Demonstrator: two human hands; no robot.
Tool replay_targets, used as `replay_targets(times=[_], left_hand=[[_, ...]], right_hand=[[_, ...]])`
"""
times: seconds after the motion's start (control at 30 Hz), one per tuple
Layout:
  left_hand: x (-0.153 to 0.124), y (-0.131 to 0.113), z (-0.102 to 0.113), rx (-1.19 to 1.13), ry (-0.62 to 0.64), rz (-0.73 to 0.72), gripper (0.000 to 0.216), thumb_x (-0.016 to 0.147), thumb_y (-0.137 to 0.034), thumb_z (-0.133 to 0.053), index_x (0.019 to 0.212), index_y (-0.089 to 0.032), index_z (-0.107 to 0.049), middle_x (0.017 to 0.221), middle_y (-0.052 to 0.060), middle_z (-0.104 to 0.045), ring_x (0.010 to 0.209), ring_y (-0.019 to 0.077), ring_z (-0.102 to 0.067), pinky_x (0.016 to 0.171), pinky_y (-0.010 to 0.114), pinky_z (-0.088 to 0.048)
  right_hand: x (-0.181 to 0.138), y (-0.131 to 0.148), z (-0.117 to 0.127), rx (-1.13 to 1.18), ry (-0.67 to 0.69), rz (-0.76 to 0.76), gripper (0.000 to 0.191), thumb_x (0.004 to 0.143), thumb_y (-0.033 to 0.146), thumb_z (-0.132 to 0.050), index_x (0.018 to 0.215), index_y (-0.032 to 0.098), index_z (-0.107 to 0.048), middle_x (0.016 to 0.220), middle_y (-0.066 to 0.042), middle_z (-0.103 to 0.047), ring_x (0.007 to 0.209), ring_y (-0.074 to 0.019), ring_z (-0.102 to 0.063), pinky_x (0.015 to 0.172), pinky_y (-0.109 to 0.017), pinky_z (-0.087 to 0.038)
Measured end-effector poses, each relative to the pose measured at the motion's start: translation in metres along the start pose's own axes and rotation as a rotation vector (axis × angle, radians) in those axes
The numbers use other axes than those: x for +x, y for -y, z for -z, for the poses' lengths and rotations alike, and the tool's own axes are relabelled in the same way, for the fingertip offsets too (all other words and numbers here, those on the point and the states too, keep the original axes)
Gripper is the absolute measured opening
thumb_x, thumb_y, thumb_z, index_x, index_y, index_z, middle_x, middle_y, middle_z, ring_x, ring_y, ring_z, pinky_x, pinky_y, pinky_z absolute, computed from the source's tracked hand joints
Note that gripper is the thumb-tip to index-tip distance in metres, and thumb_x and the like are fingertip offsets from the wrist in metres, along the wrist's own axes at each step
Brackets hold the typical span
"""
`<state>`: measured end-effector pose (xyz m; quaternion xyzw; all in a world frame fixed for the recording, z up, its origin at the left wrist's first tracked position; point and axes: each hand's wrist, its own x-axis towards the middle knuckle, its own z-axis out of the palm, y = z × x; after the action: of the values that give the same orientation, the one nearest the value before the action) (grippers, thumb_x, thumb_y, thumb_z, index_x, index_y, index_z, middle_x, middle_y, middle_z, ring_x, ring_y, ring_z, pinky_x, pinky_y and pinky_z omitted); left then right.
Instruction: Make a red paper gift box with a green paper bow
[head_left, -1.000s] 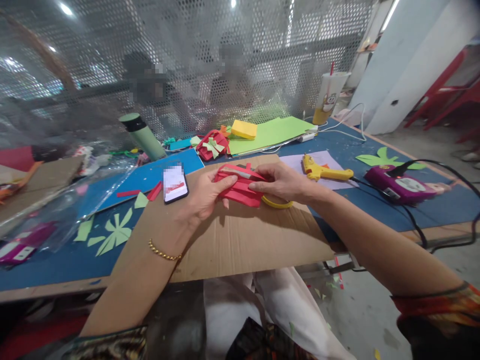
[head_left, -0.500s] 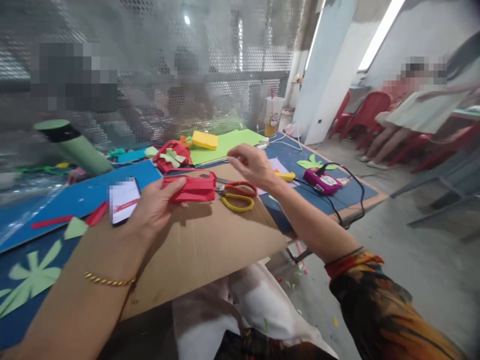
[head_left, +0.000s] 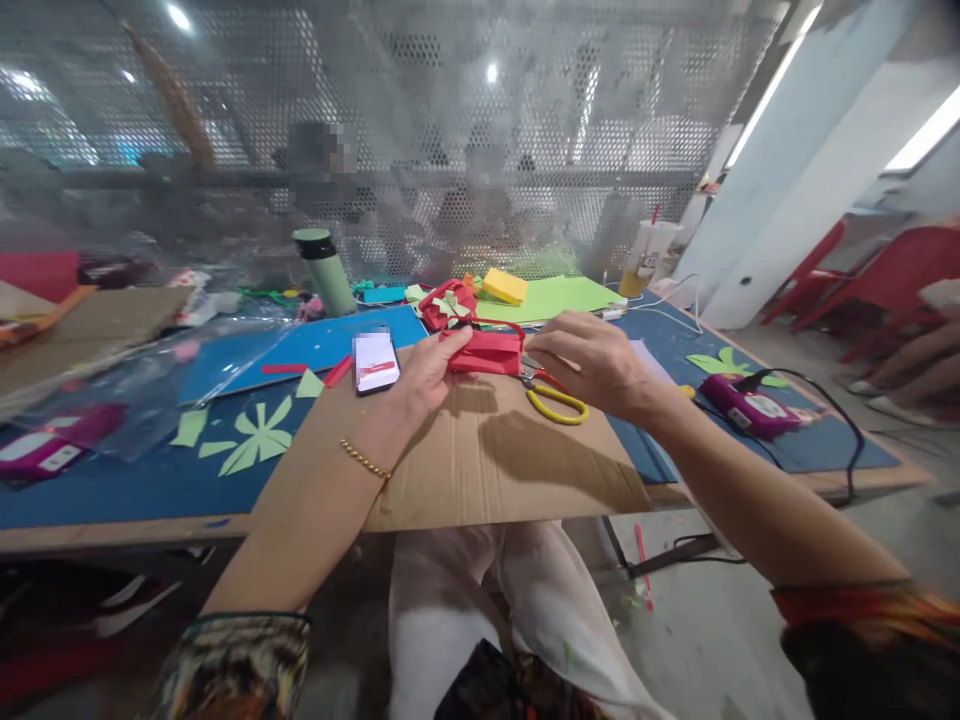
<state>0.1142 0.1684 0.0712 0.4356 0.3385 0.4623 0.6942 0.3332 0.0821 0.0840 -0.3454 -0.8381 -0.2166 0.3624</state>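
Observation:
My left hand [head_left: 424, 385] is closed on a folded red paper piece [head_left: 487, 352], held just above a brown cardboard sheet [head_left: 480, 460]. My right hand [head_left: 592, 365] hovers to the right of the red piece with its fingers curled and apart, holding nothing that I can see. Directly under that hand lie scissors with red and yellow handles [head_left: 556, 398] on the cardboard. A phone [head_left: 375, 361] rests at the cardboard's left corner, close to my left wrist.
Blue table mat [head_left: 112, 480] with green paper cut-outs [head_left: 251, 445]. Behind: green flask [head_left: 324, 270], red paper craft [head_left: 446, 302], yellow block [head_left: 504, 286], green sheet [head_left: 562, 296], drink cup [head_left: 645, 260]. Purple glue gun [head_left: 750, 410] with black cable lies right. Red chairs [head_left: 885, 285] stand beyond the table.
My right hand let go of the red piece, lifted away toward the back, then came back down over the scissors. My left hand kept the red piece. The view swung right and back.

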Motion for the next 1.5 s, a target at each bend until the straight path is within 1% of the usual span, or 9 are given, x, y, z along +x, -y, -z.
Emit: replay_targets(times=[0.17,0.4,0.5,0.67,0.8,0.87,0.97,1.1,1.5], left_hand=[[0.009,0.002,0.005,-0.013,-0.023,0.011,0.011,0.1,-0.015,-0.071,0.089,-0.012,-0.074,0.075,0.003,-0.078,0.059,0.0124,-0.07,0.054,0.022,-0.056],[0.014,0.002,0.012,-0.02,0.0,0.007,0.009,0.098,-0.02,-0.074,0.095,-0.012,-0.077,0.087,0.007,-0.082,0.066,0.015,-0.073,0.052,0.024,-0.055],[0.01,0.001,0.008,-0.005,-0.028,0.005,0.01,0.098,-0.017,-0.072,0.091,-0.012,-0.075,0.081,0.007,-0.08,0.061,0.0142,-0.071,0.047,0.023,-0.051],[0.006,-0.001,0.003,0.034,-0.085,-0.027,0.011,0.1,-0.013,-0.068,0.089,-0.012,-0.072,0.074,0.004,-0.077,0.057,0.0131,-0.069,0.045,0.022,-0.051],[0.005,0.005,0.005,0.061,-0.008,-0.06,0.009,0.095,-0.019,-0.076,0.089,-0.014,-0.072,0.076,0.004,-0.077,0.06,0.0133,-0.068,0.053,0.024,-0.055],[0.006,0.012,0.006,0.087,0.057,-0.07,0.014,0.089,-0.024,-0.083,0.088,-0.015,-0.073,0.078,0.004,-0.077,0.064,0.014,-0.069,0.057,0.025,-0.056],[0.006,0.02,0.005,0.126,0.093,-0.068,0.019,0.086,-0.032,-0.087,0.091,-0.017,-0.076,0.081,0.005,-0.077,0.069,0.0167,-0.071,0.057,0.025,-0.055],[0.005,0.025,0.004,0.164,0.11,-0.075,0.02,0.089,-0.036,-0.081,0.099,-0.019,-0.078,0.085,0.008,-0.079,0.078,0.021,-0.075,0.061,0.027,-0.056],[0.004,0.029,0.006,0.196,0.126,-0.09,0.028,0.094,-0.047,-0.077,0.097,-0.019,-0.077,0.086,0.008,-0.079,0.076,0.0193,-0.072,0.059,0.027,-0.055]], right_hand=[[0.016,-0.021,-0.031,0.124,-0.132,-0.077,0.028,0.107,0.034,-0.057,0.087,0.022,-0.073,0.072,-0.004,-0.071,0.067,-0.0162,-0.061,0.068,-0.032,-0.051],[0.018,-0.07,-0.041,0.927,-0.244,-1.012,0.039,0.095,0.056,-0.075,0.081,0.021,-0.068,0.057,0.004,-0.061,0.047,-0.009,-0.051,0.048,-0.024,-0.044],[0.025,-0.091,-0.04,0.986,-0.162,-1.183,0.037,0.094,0.051,-0.079,0.079,0.019,-0.066,0.056,0.003,-0.06,0.045,-0.0093,-0.052,0.047,-0.024,-0.044],[0.034,-0.09,-0.027,0.528,-0.041,-0.803,0.022,0.096,0.031,-0.074,0.077,0.02,-0.069,0.066,-0.001,-0.065,0.055,-0.0142,-0.057,0.057,-0.031,-0.046],[0.026,-0.042,-0.023,0.099,0.005,-0.245,0.014,0.102,0.027,-0.064,0.093,0.023,-0.074,0.094,-0.008,-0.075,0.086,-0.0235,-0.065,0.081,-0.04,-0.048],[0.02,-0.017,-0.027,-0.057,0.076,-0.11,0.016,0.105,0.032,-0.062,0.11,0.023,-0.075,0.11,-0.011,-0.077,0.1,-0.028,-0.063,0.088,-0.044,-0.045],[0.011,0.0,-0.034,-0.172,0.166,-0.066,0.027,0.105,0.033,-0.062,0.129,0.021,-0.069,0.125,-0.015,-0.074,0.108,-0.0308,-0.059,0.091,-0.045,-0.041],[0.003,-0.001,-0.039,-0.221,0.226,-0.067,0.024,0.109,0.029,-0.055,0.127,0.02,-0.068,0.121,-0.014,-0.074,0.103,-0.0298,-0.057,0.09,-0.043,-0.04],[-0.003,0.008,-0.044,-0.161,0.166,-0.054,0.034,0.112,0.022,-0.046,0.139,0.022,-0.067,0.118,-0.012,-0.077,0.098,-0.0274,-0.061,0.088,-0.043,-0.041]])
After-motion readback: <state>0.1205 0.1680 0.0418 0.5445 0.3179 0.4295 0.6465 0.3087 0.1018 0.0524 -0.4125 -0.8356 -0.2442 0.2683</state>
